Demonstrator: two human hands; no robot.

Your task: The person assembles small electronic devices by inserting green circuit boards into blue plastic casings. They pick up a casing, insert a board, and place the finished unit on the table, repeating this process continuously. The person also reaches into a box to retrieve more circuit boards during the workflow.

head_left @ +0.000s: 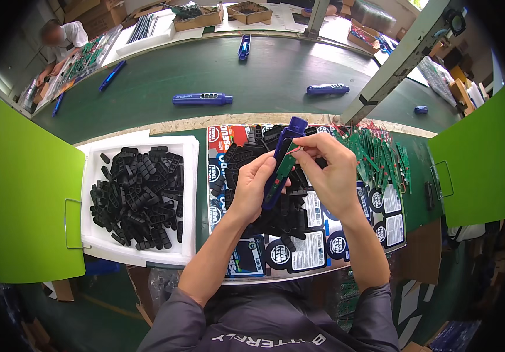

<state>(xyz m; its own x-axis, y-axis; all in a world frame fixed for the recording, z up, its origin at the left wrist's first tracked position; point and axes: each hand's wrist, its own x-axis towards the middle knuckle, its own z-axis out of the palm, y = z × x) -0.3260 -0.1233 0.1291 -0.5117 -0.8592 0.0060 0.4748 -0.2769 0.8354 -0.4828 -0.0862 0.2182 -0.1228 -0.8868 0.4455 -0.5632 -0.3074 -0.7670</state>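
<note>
My left hand (pixel 253 186) is wrapped round a dark blue plastic housing (pixel 297 124), which is tilted with its narrower end up and away from me. A narrow green circuit board (pixel 285 167) lies along the housing's open side. Near the board's upper end, my right hand (pixel 330 167) pinches thin red wires (pixel 294 151) between thumb and fingertips. Beneath both hands spreads a heap of black plastic parts (pixel 284 214) on a printed sheet (pixel 246 271). To the right of my right hand lies a pile of green circuit boards (pixel 375 154) with red wires.
A white foam tray (pixel 190 193) of black parts stands at left. Green panels (pixel 35 193) (pixel 474 158) flank the bench. Beyond it, blue housings (pixel 201 99) lie on a green conveyor belt (pixel 147 88). A metal post (pixel 399 64) rises at right. Another person (pixel 67 41) works far left.
</note>
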